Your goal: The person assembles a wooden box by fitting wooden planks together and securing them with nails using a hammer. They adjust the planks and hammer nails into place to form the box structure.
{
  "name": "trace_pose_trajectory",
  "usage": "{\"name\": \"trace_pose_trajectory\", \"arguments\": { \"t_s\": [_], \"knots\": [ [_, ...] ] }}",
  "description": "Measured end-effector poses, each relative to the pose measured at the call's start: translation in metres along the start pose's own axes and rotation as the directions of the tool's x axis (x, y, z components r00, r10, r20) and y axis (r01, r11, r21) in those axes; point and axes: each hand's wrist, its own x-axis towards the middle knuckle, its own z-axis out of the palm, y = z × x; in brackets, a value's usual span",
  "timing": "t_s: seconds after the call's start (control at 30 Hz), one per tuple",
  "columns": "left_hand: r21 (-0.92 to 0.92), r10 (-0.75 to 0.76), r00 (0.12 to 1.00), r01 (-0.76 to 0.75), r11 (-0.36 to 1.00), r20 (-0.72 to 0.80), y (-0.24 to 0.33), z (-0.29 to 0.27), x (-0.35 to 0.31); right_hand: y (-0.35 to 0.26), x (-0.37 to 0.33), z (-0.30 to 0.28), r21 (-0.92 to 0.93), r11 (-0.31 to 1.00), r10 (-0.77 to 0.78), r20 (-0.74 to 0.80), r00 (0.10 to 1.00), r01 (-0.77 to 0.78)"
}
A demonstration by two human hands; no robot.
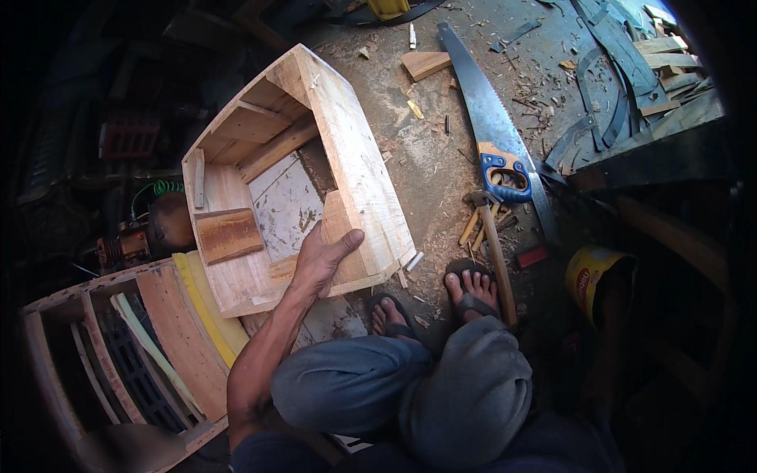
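the left hand [322, 258] lies flat on the near edge of an open box frame of pale raw wood [359, 158], fingers stretched out together and the thumb resting against a small upright wooden block [337, 219] at the frame's near right corner; it presses rather than grasps, with nothing closed in the fingers. the right hand is not in view. the frame stands on the sawdust-strewn concrete floor [441, 165], in the middle of the scene, tilted so its open side faces up and left, with a darker brown square of board [228, 234] fixed inside near its left wall. just near of the frame sit the person's two feet in dark sandals [471, 290], knees in grey trousers folded below. right of the frame, a long handsaw with a blue and tan handle [493, 134] lies on the floor, running from far to near, and a hammer with a wooden handle [495, 256] lies beside the right foot. a yellow tin [591, 276] sits further right. at near left stands another wooden frame with slats [118, 339], a yellow strip along its edge.
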Motion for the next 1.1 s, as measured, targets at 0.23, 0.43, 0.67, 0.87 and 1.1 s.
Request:
{"name": "trace_pose_trajectory", "arguments": {
  "t_s": [0.23,0.43,0.67,0.87,1.1],
  "knots": [
    [-0.009,0.039,0.998,-0.039,0.999,-0.054,0.052,0.055,0.072,0.006,-0.004,0.002,-0.002,0.999,0.032,-0.025,0.999,-0.032],
    [-0.182,0.162,0.985,-0.148,0.972,0.064,0.057,0.064,0.09,0.03,-0.012,0.001,0.017,0.989,0.145,-0.063,0.987,-0.144],
    [0.104,0.194,0.979,-0.199,0.974,0.057,0.037,0.038,0.061,0.039,-0.045,-0.028,0.227,0.967,0.16,-0.19,0.969,-0.115],
    [0.339,0.337,0.941,-0.321,0.884,0.013,0.031,0.043,0.061,0.032,-0.027,-0.014,0.026,0.989,0.148,-0.097,0.984,-0.146],
    [0.744,0.314,0.944,-0.281,0.607,0.101,0.048,0.064,0.013,0.05,0.012,0.043,0.06,0.985,0.173,-0.217,0.961,-0.164]
  ]
}}
